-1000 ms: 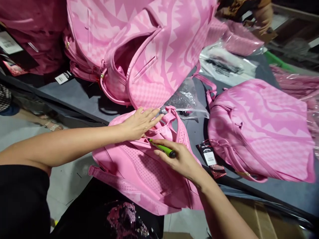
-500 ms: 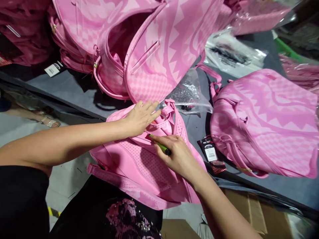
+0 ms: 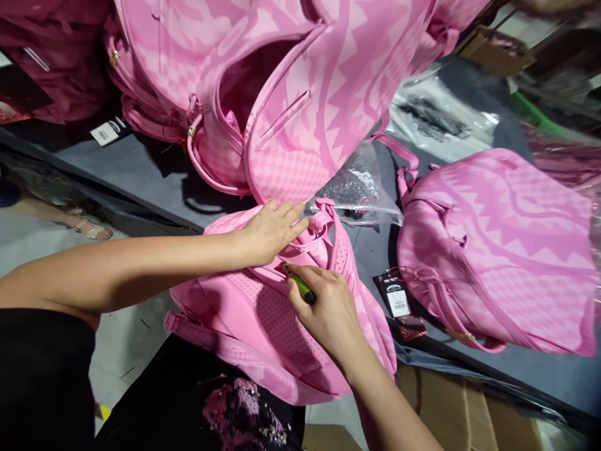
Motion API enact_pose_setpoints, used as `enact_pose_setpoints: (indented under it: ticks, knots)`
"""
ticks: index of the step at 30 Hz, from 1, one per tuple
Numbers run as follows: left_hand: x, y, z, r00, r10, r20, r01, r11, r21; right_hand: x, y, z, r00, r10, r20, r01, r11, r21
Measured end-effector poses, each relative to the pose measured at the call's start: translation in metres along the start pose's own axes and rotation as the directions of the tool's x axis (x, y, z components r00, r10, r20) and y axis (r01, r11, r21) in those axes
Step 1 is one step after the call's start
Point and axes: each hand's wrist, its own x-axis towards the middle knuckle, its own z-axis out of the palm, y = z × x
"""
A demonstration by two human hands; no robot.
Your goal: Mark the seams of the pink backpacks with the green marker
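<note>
A pink backpack (image 3: 277, 326) lies with its padded, dotted back panel facing up, between my body and the table edge. My left hand (image 3: 272, 232) rests on its upper part near the top handle, fingers stretched out and lying flat. In my right hand (image 3: 326, 297) is a bright green pen-like tool (image 3: 301, 285) with black ends; its exact kind is unclear. The tool's tip meets the pink fabric just below my left hand. A pink strap with a buckle (image 3: 323, 216) lies right of my left fingers.
A larger pink backpack (image 3: 347, 81) stands gaping behind. Another pink backpack (image 3: 507, 250) with a black hang tag (image 3: 397, 300) lies at right on the grey table (image 3: 154, 188). Clear plastic bags (image 3: 361, 185) lie between them. Cardboard (image 3: 451, 401) is below the table edge.
The view has shifted slightly, so the table's things appear lower. My right hand has turned a little and drawn slightly left with the green tool. My left hand stays flat on the backpack.
</note>
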Motion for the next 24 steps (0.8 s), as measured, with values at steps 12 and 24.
enact_pose_setpoints:
  ticks: [12,24]
  knots:
    - [-0.002,-0.002,0.003,0.999,0.017,-0.051,-0.018,1.0,-0.011,-0.003,-0.005,0.004,0.997,0.063,-0.041,-0.064,0.998,-0.024]
    - [-0.003,-0.005,-0.007,0.999,0.033,0.015,-0.033,0.999,-0.01,0.003,-0.013,0.008,0.997,0.072,-0.014,-0.073,0.996,-0.053]
